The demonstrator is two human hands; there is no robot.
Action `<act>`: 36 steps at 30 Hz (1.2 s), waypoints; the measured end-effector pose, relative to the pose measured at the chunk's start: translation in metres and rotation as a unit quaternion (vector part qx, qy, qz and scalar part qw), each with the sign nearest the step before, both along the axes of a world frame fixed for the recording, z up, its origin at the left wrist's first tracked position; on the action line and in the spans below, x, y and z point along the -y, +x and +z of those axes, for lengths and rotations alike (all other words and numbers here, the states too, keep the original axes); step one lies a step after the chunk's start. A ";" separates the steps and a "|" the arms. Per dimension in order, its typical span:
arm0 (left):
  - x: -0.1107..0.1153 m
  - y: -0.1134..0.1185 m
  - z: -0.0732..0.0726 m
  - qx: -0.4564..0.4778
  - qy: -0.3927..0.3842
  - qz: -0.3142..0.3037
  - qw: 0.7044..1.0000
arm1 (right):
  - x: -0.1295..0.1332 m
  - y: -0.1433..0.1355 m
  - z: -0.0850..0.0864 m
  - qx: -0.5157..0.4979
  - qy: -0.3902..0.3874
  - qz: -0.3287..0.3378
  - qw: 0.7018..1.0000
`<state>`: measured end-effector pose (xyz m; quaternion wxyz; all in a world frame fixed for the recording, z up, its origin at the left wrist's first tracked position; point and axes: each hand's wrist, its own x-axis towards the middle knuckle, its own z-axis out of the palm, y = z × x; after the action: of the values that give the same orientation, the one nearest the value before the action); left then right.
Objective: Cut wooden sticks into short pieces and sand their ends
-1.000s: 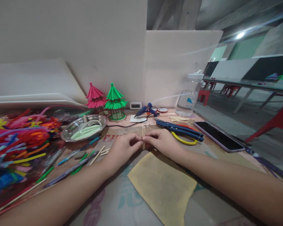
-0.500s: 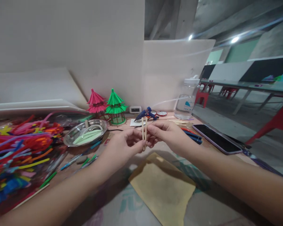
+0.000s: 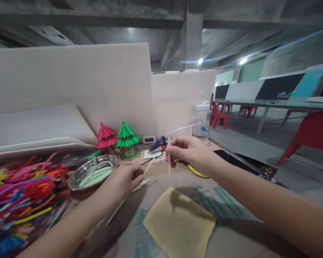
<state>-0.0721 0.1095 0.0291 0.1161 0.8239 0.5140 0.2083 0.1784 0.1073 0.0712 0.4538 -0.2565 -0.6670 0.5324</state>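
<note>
My right hand pinches a thin wooden stick and holds it upright above the work surface. Lower and to the left, my left hand has its fingers curled around one end of another wooden stick, which points up and away. More light sticks lie under and beside that hand, partly hidden by it. A tan sheet with uneven edges, like sandpaper, rests flat in front of both hands.
Behind the hands are a blue glue gun, a small digital display, a green hut model and a pink one. A metal dish and colourful pipe cleaners sit left. A water bottle stands right.
The hands have moved apart. The left hand has come down and left with a stick, while the right keeps one upright. The view has tilted upward.
</note>
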 end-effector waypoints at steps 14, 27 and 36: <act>0.035 0.027 0.024 0.102 -0.081 -0.048 0.990 | 0.006 -0.004 -0.001 -0.040 -0.001 0.045 0.998; 0.054 0.045 0.028 0.338 -0.185 -0.065 0.920 | 0.007 0.011 0.012 -0.081 0.042 -0.060 0.994; 0.055 0.048 0.025 0.330 -0.199 -0.044 0.922 | 0.010 0.002 0.007 -0.001 0.047 -0.020 0.999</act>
<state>-0.0240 0.0545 0.0540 0.4497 0.6899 0.4410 0.3567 0.1803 0.0974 0.0780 0.4764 -0.2475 -0.6859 0.4913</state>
